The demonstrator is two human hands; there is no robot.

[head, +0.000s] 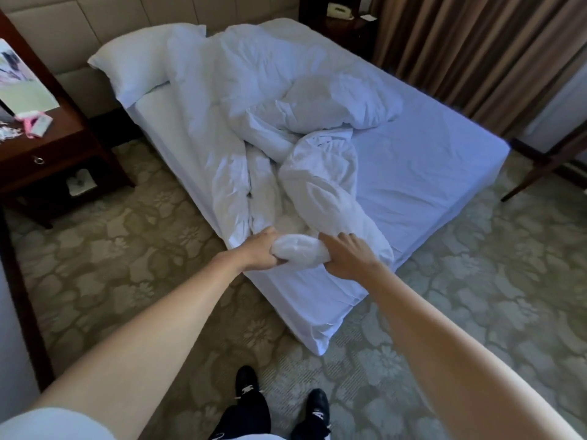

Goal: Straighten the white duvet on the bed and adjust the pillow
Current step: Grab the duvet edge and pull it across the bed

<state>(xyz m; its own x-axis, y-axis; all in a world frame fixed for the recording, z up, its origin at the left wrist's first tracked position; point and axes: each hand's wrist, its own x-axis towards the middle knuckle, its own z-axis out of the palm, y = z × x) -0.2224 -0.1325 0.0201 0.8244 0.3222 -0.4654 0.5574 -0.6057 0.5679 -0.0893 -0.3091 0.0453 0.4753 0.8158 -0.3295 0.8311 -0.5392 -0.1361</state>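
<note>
Gripping the bunched duvet end, left hand and right hand both clenched it.
Tugging risked dragging the pillow beyond them off the bed.

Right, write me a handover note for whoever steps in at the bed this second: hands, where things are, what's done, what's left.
Left hand: grips the near end of the white duvet at the foot of the bed.
Right hand: grips the same bunched end, beside the left.
Duvet: twisted and heaped down the bed's middle and left side; the sheet on the right is bare.
Pillows: one at the headboard on the left, another lying on the duvet mid-bed.
Done: only the grip is taken.
Left: pull the duvet flat and square, then set the pillows at the head.
</note>
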